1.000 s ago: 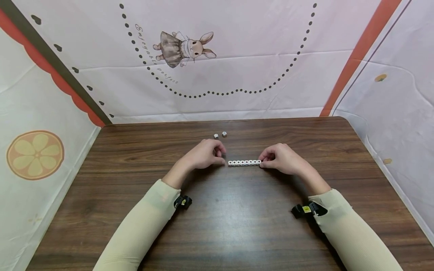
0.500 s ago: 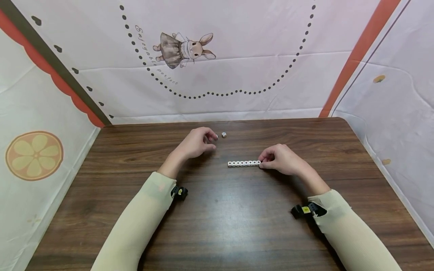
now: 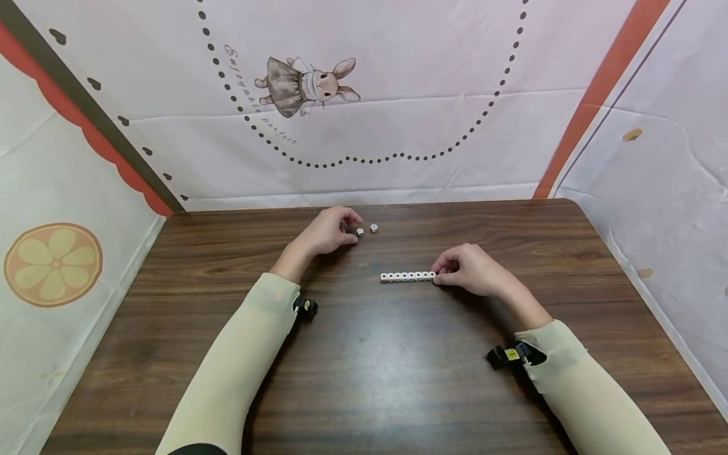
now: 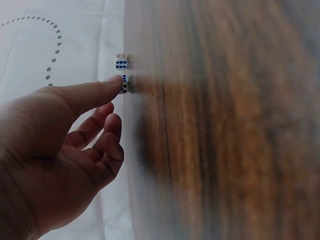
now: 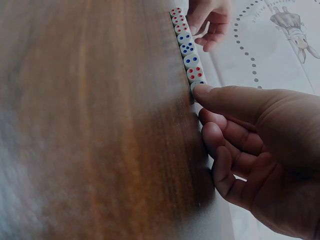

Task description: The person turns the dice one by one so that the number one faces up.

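A straight row of several white dice point(image 3: 405, 277) lies on the wooden table, red and blue pips on their sides in the right wrist view. At the row's right end my right hand point(image 3: 474, 268) pinches the last die point(image 5: 196, 86) between thumb and fingers, partly hiding it. Farther back, my left hand point(image 3: 327, 232) reaches to a loose die point(image 3: 360, 232), thumb and index finger spread on either side of it. In the left wrist view the thumb tip overlaps that die. A second loose die point(image 3: 373, 228) sits just beyond, to the right.
The brown wood-grain table point(image 3: 398, 366) ends at a back edge close behind the loose dice. A pale printed cloth point(image 3: 426, 114) hangs behind it and along both sides. Black wrist cameras are strapped at both sleeves.
My left hand has moved from the left end of the row back and left to the nearer loose die. The right hand keeps its place at the row's right end.
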Demonstrator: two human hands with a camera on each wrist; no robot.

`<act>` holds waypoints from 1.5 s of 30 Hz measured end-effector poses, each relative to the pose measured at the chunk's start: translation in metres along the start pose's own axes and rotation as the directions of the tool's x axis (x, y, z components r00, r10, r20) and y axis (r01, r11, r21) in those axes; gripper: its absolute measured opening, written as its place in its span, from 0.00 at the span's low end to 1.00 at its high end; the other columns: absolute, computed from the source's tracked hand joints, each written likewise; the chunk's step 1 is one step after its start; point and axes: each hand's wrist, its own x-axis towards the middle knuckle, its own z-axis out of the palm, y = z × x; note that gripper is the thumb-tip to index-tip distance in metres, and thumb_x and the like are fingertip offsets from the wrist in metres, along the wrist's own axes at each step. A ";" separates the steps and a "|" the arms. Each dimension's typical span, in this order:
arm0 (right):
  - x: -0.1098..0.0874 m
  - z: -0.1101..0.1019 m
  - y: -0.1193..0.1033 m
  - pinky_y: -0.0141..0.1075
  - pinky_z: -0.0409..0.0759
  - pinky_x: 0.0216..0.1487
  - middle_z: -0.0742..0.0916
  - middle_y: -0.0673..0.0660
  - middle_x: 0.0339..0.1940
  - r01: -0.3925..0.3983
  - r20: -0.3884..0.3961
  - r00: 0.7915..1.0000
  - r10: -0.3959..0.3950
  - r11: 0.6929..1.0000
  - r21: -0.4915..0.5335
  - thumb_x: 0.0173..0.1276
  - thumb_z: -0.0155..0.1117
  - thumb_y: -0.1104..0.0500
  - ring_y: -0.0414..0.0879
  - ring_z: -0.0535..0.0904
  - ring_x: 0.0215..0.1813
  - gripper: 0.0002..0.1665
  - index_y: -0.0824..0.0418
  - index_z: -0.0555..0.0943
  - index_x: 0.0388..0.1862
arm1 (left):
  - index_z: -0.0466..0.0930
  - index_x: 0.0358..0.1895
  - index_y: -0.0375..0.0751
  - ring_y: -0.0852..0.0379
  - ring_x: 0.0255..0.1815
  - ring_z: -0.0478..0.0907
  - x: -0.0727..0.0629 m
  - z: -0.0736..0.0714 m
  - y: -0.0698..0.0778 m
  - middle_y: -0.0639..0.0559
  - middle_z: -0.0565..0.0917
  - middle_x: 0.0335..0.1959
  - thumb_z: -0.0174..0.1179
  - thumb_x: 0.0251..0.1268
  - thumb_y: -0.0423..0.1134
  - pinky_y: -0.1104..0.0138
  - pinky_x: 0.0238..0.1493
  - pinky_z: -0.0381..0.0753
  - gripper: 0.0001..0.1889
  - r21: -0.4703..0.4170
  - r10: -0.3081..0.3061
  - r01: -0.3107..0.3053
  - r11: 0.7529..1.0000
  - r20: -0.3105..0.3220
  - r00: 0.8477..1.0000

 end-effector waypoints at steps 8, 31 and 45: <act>0.000 0.001 -0.001 0.41 0.80 0.42 0.88 0.44 0.30 -0.005 -0.001 1.000 0.005 1.000 0.002 0.68 0.79 0.59 0.42 0.82 0.35 0.04 0.55 0.91 0.39 | 0.87 0.56 0.41 0.53 0.47 0.80 0.011 0.003 -0.005 0.48 0.85 0.48 0.74 0.67 0.31 0.58 0.55 0.77 0.16 0.017 0.017 -0.018 1.000 0.057 0.998; 0.001 0.001 0.000 0.40 0.80 0.42 0.88 0.43 0.30 -0.007 -0.007 1.000 0.007 1.000 -0.003 0.68 0.79 0.59 0.41 0.82 0.35 0.04 0.55 0.91 0.38 | 0.87 0.46 0.42 0.53 0.45 0.80 0.001 0.000 -0.004 0.51 0.86 0.40 0.72 0.70 0.36 0.58 0.55 0.76 0.06 0.064 0.037 -0.039 0.997 0.037 0.999; 0.001 0.000 0.000 0.41 0.81 0.42 0.88 0.44 0.30 -0.011 0.002 1.000 0.011 1.000 0.002 0.68 0.79 0.59 0.42 0.83 0.36 0.04 0.55 0.91 0.40 | 0.84 0.45 0.43 0.54 0.44 0.81 -0.021 -0.008 -0.008 0.51 0.86 0.40 0.72 0.72 0.39 0.57 0.52 0.77 0.07 0.037 -0.005 0.004 0.999 0.040 0.999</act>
